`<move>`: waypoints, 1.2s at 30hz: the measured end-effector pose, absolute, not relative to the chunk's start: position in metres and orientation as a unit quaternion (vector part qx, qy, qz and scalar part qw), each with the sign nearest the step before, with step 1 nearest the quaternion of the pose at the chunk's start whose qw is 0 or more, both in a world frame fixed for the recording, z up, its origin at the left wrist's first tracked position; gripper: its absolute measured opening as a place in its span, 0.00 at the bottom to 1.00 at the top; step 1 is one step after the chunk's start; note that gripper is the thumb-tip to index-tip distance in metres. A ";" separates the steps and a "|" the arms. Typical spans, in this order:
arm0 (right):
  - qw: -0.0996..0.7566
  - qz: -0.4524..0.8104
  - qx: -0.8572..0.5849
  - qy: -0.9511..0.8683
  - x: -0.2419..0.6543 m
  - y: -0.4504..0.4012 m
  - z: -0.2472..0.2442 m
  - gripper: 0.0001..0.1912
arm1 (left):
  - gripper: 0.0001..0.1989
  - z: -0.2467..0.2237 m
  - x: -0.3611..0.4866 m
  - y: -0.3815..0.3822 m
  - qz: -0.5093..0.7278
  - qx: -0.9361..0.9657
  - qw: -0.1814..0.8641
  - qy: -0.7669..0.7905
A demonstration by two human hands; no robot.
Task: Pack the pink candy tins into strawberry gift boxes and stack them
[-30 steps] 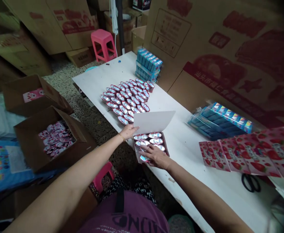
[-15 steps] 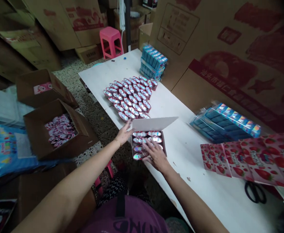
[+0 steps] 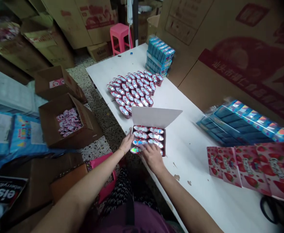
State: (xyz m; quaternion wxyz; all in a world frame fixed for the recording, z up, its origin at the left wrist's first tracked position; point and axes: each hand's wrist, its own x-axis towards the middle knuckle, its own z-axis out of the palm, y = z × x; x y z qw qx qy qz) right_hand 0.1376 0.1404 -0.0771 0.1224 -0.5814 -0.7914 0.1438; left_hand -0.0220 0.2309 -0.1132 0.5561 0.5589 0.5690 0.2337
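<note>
Our left hand (image 3: pixel 126 143) is open, fingers spread, with the fingertips at the left edge of a cardboard tray (image 3: pixel 164 142), apparently just touching it and not gripping it. Our right hand (image 3: pixel 152 157) is also open, slightly curved and not clenched. Its fingers (image 3: pixel 146 149) lie on the nearest foil-wrapped candies (image 3: pixel 155 137), covering part of the lower rows.

The tray sits between our hands on the near edge of the table (image 3: pixel 192 155), squared up to us, with its long axis running roughly toward and away from us. Inside, the candies lie in two columns, their ovals pointing sideways. A white lid flap (image 3: pixel 155 117) stands tilted up from the tray's far edge.

Just beyond the flap, more candies (image 3: pixel 132 92) are laid out on the table in a tapering block. Further along, a stack of blue packs (image 3: pixel 160 56) stands upright. To the right of our hands lie shrink-wrapped blue packs (image 3: pixel 238 123) and strawberry-printed cards (image 3: pixel 250 170). To the left, below the table on the speckled floor (image 3: pixel 95 152), an open cardboard box (image 3: pixel 66 139) holds loose candies (image 3: pixel 69 122). A pink stool (image 3: pixel 120 35) stands past the table's far end.
</note>
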 end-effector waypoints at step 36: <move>0.126 0.126 -0.732 -0.657 0.203 0.165 -0.120 0.23 | 0.20 -0.118 -0.010 0.242 0.151 0.795 0.229 0.542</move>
